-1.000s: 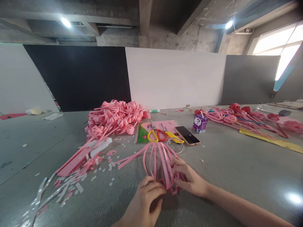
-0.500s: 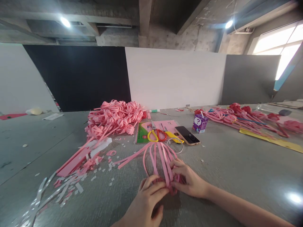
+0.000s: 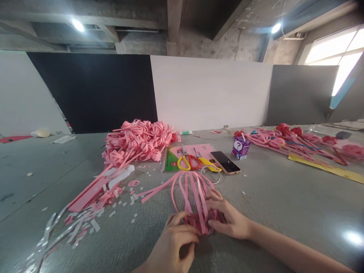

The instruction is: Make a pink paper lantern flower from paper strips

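Pink paper strips (image 3: 186,187) fan out from their far end and arch toward me in front of the scissors. Their near ends come together between my two hands. My left hand (image 3: 178,239) is curled, its fingertips closed on the near left ends of the strips; a darker pink piece shows by the fingers. From the right, my right hand (image 3: 227,218) has its fingers bent round the right-hand strips, the thumb close to the near ends. The exact grip points are partly hidden. One strip end (image 3: 204,229) sticks out loose between the hands.
Behind the strips lie scissors (image 3: 189,162), a pink-and-green packet (image 3: 170,161), a yellow cutter (image 3: 209,164), a tape ring (image 3: 218,178) and a phone (image 3: 226,163). A purple drink carton (image 3: 240,148) stands right. Curled pink paper (image 3: 139,140) is heaped left, with paper scraps (image 3: 82,223) nearer.
My left thumb has come up toward its fingers, and those fingers have curled more. The right hand has shifted slightly right. The near strip ends have spread a little.
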`<state>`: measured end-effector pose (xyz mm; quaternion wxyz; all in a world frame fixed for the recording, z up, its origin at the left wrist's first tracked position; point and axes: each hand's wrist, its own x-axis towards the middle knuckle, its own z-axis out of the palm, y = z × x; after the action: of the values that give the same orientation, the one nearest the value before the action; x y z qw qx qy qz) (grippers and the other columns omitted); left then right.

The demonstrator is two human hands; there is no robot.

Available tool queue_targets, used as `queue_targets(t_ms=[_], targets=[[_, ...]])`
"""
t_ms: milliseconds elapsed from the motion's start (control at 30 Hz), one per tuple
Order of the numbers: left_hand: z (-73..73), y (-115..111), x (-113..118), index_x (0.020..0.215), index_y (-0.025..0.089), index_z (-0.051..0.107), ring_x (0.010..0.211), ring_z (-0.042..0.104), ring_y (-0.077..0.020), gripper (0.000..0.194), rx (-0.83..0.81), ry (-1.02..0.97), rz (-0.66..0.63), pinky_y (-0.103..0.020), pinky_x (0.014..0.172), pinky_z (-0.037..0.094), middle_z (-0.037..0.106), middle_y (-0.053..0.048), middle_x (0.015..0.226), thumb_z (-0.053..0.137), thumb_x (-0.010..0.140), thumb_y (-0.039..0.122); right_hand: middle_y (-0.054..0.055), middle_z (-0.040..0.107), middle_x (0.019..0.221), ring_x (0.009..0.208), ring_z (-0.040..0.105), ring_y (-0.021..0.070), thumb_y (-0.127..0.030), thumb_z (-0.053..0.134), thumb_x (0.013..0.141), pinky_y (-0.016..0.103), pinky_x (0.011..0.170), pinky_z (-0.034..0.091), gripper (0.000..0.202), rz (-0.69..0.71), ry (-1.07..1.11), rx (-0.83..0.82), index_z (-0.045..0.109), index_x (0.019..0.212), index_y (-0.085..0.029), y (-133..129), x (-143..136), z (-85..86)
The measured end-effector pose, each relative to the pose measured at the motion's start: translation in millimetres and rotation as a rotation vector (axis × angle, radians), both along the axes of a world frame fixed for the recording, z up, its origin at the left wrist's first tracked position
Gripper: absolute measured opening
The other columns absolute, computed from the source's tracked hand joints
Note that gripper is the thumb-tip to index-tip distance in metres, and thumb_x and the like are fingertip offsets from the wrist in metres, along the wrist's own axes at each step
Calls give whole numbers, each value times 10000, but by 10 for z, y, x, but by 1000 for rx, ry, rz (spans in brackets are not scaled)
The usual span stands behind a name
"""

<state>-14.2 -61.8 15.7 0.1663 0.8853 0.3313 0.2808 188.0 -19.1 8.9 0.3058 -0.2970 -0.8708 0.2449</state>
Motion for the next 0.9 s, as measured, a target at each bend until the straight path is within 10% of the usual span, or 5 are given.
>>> queue_targets(t_ms=[900], targets=[[-205, -34, -34, 805, 142, 579, 997, 471, -184, 223, 365, 59, -42, -313, 845, 399, 638, -29, 836, 427, 702, 16, 44, 509, 785, 867, 487, 208, -151, 378, 705, 519, 967, 154, 85, -5, -139, 353, 398, 780, -187, -100, 8, -38]])
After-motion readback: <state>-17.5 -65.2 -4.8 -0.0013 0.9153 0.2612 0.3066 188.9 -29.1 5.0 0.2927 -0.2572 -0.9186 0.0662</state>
